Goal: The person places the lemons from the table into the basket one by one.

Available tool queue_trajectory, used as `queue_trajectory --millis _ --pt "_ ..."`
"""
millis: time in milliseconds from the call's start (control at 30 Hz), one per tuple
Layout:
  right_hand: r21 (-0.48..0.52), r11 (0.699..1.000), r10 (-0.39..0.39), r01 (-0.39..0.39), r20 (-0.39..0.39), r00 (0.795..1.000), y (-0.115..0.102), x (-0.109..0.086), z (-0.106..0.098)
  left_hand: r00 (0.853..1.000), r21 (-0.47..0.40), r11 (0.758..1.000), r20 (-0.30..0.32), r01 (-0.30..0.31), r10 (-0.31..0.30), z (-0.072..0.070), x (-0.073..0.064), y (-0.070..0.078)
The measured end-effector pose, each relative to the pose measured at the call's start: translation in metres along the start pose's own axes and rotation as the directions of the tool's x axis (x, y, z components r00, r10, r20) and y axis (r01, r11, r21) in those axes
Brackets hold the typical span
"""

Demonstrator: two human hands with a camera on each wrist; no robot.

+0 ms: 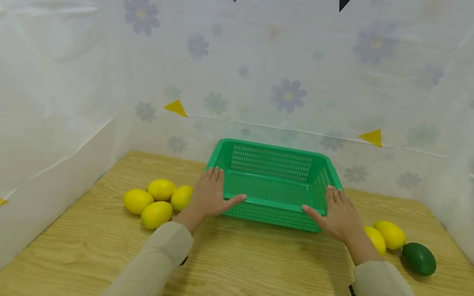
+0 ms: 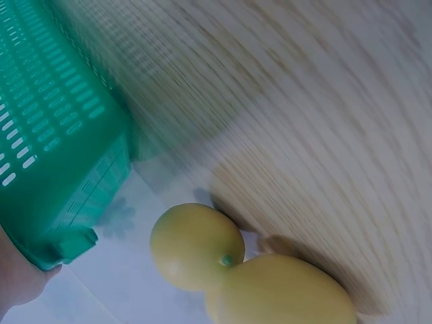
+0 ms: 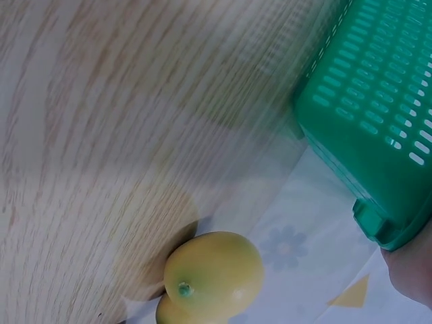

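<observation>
A green plastic basket [image 1: 272,215] with slotted sides stands near the back of the table. My left hand [image 1: 211,195] rests on its front left corner, with straight fingers along the side rim and the thumb pointing inward at the front rim. At the opposite front corner, my right hand [image 1: 340,216] lies the same way, its thumb also turned inward. In the left wrist view, part of the left hand [image 2: 20,280] meets the rim of the basket [image 2: 101,148]. The right wrist view shows the right hand [image 3: 412,270] against the rim beside a corner tab of the basket [image 3: 378,162].
Several yellow lemons [image 1: 157,214] sit grouped left of the basket, close to the left forearm. To the right are two more lemons [image 1: 389,234] and a dark green avocado-like fruit [image 1: 418,259]. White patterned sheeting [image 1: 251,66] encloses the wooden table [image 1: 261,279] at the back and sides.
</observation>
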State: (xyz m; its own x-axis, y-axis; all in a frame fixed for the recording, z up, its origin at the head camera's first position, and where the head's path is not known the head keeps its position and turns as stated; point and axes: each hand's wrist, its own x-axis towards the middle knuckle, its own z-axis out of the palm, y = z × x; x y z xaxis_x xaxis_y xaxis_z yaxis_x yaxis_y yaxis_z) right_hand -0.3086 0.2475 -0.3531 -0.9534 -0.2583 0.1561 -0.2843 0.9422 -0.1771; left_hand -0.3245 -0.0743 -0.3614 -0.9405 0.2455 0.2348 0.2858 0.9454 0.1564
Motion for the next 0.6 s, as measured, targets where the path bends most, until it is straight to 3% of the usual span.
queue_trajectory --millis 600 --pt "-0.001 1.0 0.007 -0.007 -0.011 1.0 0.005 -0.0028 0.0 1.0 -0.007 1.0 0.022 0.006 -0.006 -0.0023 -0.002 0.0074"
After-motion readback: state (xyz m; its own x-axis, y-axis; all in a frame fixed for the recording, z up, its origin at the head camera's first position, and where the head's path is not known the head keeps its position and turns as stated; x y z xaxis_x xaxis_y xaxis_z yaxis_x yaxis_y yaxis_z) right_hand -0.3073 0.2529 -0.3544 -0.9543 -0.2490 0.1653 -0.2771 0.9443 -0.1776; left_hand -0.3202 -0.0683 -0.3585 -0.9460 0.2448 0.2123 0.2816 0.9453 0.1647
